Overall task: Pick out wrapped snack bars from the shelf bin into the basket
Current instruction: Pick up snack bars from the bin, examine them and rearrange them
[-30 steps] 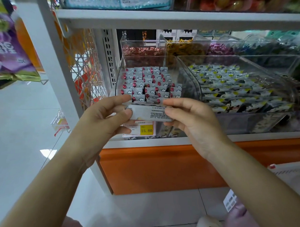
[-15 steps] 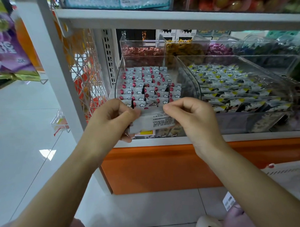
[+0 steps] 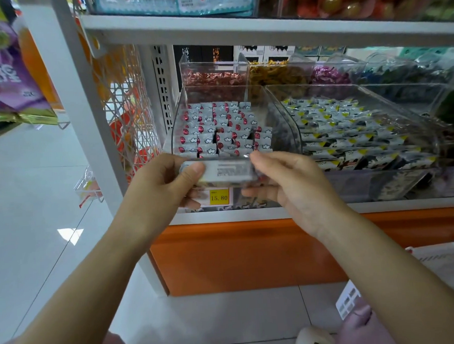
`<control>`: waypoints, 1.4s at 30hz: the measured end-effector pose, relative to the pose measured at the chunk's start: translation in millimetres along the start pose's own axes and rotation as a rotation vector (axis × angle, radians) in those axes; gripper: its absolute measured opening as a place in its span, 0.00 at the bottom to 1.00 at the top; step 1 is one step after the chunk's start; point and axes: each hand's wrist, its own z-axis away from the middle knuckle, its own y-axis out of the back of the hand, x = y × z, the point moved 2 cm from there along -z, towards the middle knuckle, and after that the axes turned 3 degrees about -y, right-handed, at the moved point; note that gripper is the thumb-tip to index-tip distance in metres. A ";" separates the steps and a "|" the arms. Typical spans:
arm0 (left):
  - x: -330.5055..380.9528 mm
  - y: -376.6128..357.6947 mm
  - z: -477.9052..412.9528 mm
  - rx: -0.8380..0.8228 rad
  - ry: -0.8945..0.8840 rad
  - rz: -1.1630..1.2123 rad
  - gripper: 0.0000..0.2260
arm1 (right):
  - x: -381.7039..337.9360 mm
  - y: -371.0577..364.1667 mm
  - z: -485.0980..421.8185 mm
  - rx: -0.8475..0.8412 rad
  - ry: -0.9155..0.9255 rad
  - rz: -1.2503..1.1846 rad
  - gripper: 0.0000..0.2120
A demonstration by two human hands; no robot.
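Holding snack bar | left hand, right hand | bin behind (price tag below)

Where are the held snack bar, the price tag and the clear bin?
snack bar (image 3: 227, 170), head view, printed label face.
price tag (image 3: 219, 197), head view, yellow centre.
clear bin (image 3: 279, 118), head view, right side wall.

The white shelf sits on an orange base, which stands on the pale tiled floor. At the shelf's front left stands a clear bin filled with rows of grey bars with red spots. A yellow price tag shows at its front. Just beside it on the right is a wider bin of yellow-marked bars. Behind them, a row of smaller bins holds red sweets, gold sweets and purple sweets.
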 end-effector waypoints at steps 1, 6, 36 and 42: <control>-0.9 0.7 -0.9 0.030 0.016 -0.016 0.12 | 0.5 -1.2 0.5 -0.037 0.025 0.022 0.19; 3.4 4.4 -7.6 0.121 -0.112 -0.168 0.12 | -7.7 -2.8 -4.0 0.126 0.236 0.212 0.16; -27.6 12.3 -26.5 -0.181 -0.298 -1.005 0.25 | -8.3 -42.5 -71.2 -0.010 0.462 1.339 0.14; -26.2 11.5 -27.0 -0.174 -0.277 -0.953 0.27 | -25.8 -45.1 -95.2 0.069 0.464 1.369 0.08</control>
